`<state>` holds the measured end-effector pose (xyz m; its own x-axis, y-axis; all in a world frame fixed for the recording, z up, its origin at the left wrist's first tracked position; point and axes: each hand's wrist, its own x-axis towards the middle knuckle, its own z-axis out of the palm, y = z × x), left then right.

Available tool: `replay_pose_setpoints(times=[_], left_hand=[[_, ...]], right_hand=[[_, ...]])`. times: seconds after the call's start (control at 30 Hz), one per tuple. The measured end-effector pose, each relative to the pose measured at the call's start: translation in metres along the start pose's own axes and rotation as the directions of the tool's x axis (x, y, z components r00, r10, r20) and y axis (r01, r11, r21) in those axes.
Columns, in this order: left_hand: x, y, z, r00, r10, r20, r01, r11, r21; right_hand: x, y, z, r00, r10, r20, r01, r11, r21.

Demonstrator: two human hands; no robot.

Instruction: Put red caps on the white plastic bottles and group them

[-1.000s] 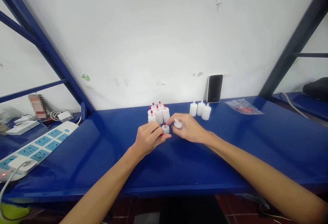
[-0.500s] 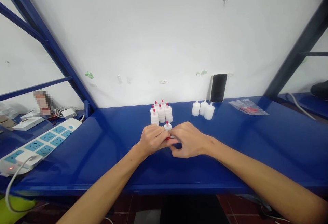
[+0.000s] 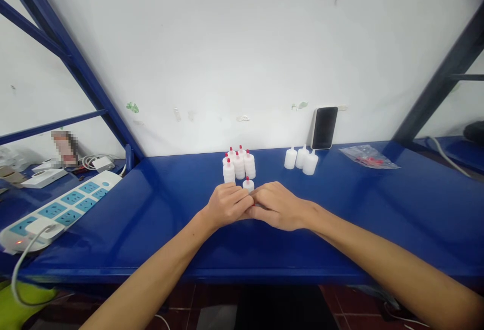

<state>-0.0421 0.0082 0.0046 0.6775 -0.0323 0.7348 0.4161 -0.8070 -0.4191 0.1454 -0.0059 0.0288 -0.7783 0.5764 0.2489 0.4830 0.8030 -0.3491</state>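
Observation:
My left hand [image 3: 230, 203] is closed, its curled fingers meeting those of my right hand [image 3: 278, 205] above the table. A tiny bit of a red cap [image 3: 253, 205] shows between the fingertips; the rest is covered. My right hand is also closed, thumb and fingers pressed together, and what it grips is hidden. Just beyond my hands stands a white squeeze bottle with a red cap [image 3: 248, 184]. Behind it to the left is a tight group of several white bottles with red caps [image 3: 239, 165], upright.
Three white bottles without caps [image 3: 301, 159] stand at the back right. Near them a black-fronted device [image 3: 324, 128] leans on the wall, beside a clear plastic bag [image 3: 368, 157] with red pieces. A power strip [image 3: 60, 209] lies on the left of the blue table [image 3: 151, 219].
My right thumb and fingers have closed together, covering the gap and the greyish piece seen between them. Less of the red cap shows. The view has shifted slightly; the standing bottles stay put.

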Motion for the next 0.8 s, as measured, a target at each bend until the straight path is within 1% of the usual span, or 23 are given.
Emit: replay_pose_setpoints(times=[0.07, 0.1, 0.23, 0.33, 0.4, 0.47, 0.57, 0.6, 0.73, 0.8], left_hand=[[-0.001, 0.000, 0.002, 1.000, -0.017, 0.001, 0.017, 1.000, -0.002], [-0.002, -0.001, 0.003, 1.000, -0.031, -0.002, 0.031, 1.000, -0.008], [-0.005, -0.003, 0.006, 0.994, -0.104, -0.013, 0.104, 0.994, -0.040], [-0.005, -0.004, 0.006, 0.989, -0.144, 0.019, 0.145, 0.987, -0.072], [-0.004, -0.003, 0.006, 0.982, -0.174, 0.073, 0.180, 0.979, -0.092], [-0.003, -0.002, 0.006, 0.964, -0.222, 0.145, 0.239, 0.964, -0.118], [-0.004, -0.002, 0.007, 0.921, -0.284, 0.266, 0.337, 0.924, -0.180], [-0.006, -0.002, 0.007, 0.905, -0.294, 0.309, 0.363, 0.911, -0.196], [-0.011, -0.003, 0.007, 0.830, -0.275, 0.484, 0.418, 0.883, -0.214], [-0.012, -0.003, 0.007, 0.800, -0.247, 0.546, 0.425, 0.877, -0.226]], right_hand=[[0.001, 0.001, 0.001, 0.999, 0.033, 0.009, -0.033, 0.999, 0.006], [0.001, 0.002, 0.001, 0.999, 0.035, -0.007, -0.035, 0.999, 0.010], [-0.001, 0.013, -0.004, 0.985, 0.024, -0.168, -0.015, 0.998, 0.057], [-0.003, 0.020, -0.010, 0.949, 0.062, -0.308, -0.007, 0.984, 0.177], [-0.002, 0.023, -0.013, 0.915, 0.085, -0.395, 0.019, 0.968, 0.250], [-0.001, 0.027, -0.014, 0.890, 0.125, -0.438, 0.006, 0.958, 0.287], [0.001, 0.036, -0.010, 0.882, 0.223, -0.416, -0.106, 0.952, 0.287], [0.002, 0.039, -0.009, 0.883, 0.239, -0.404, -0.128, 0.951, 0.282], [0.003, 0.047, -0.003, 0.914, 0.192, -0.358, -0.100, 0.961, 0.259], [0.003, 0.046, -0.003, 0.925, 0.196, -0.327, -0.137, 0.971, 0.195]])
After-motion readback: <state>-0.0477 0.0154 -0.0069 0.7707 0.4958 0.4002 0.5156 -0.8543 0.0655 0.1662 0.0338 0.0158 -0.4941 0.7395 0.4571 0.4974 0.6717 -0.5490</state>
